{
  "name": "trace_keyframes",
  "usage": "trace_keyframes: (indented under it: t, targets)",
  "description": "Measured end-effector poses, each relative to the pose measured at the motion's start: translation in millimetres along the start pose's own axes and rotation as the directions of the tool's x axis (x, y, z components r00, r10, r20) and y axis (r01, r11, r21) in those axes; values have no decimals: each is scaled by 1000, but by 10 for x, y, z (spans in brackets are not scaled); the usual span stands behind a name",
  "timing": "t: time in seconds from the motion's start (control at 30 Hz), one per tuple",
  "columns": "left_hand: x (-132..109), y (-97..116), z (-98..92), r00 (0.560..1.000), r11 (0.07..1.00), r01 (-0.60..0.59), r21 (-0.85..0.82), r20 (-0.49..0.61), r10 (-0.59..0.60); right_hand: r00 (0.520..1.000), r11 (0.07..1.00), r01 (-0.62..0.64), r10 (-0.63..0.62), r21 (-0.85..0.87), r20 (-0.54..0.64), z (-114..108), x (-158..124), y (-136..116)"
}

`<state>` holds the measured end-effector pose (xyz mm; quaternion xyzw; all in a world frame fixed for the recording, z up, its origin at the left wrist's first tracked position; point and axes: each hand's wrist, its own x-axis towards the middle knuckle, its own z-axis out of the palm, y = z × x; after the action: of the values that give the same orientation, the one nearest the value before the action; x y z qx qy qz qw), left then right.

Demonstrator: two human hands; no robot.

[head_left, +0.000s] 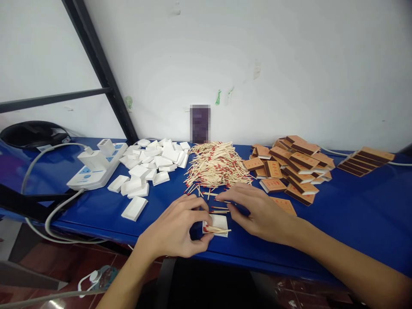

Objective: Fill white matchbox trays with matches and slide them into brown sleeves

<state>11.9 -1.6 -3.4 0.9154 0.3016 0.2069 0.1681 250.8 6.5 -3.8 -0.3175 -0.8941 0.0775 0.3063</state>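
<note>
My left hand [180,225] grips the left end of a small white matchbox tray [220,221] between thumb and fingers near the table's front edge. Several red-tipped matches [216,230] lie in the tray, some sticking out past its right end. Just above and right of it, my right hand [259,212] is closed in a loose pinch, with a match [225,201] at its fingertips. A few loose matches [219,210] lie on the table between the hands. Behind them rises a large heap of matches [219,165].
White empty trays [154,156] are piled at the left, beside a power strip [96,169] with plugs and cables. Brown matchbox sleeves [291,161] form a pile at the right, with a neat stack of matchboxes [367,161] beyond. A blurred dark rectangle [200,124] stands against the wall.
</note>
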Motion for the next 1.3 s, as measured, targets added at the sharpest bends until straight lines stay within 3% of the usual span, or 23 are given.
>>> trace_keyframes:
  t: [0.1, 0.27, 0.43, 0.8, 1.1, 1.3]
  targets:
    - [1, 0, 0, 1000, 1000, -4, 0, 5, 4, 994, 995, -64, 70, -74, 85, -8, 4, 51]
    - [-1, 17, -26, 1000, 1000, 14, 13, 5, -14, 979, 995, -94, 100, -43, 180, 27, 6, 125]
    - [2, 31, -22, 999, 1000, -19, 1, -43, 19, 982, 996, -84, 80, 21, 171, 60, 0, 162]
    - [39, 150, 105, 996, 998, -67, -12, 58, 68, 978, 987, -116, 94, 108, 184, 17, 9, 126]
    - [46, 121, 100, 997, 996, -60, -60, 45, 63, 953, 968, -235, 213, 84, 214, -29, 48, 118]
    - [24, 108, 121, 999, 998, -51, -46, 11, 51, 945, 973, -227, 209, 45, 251, -27, 14, 127]
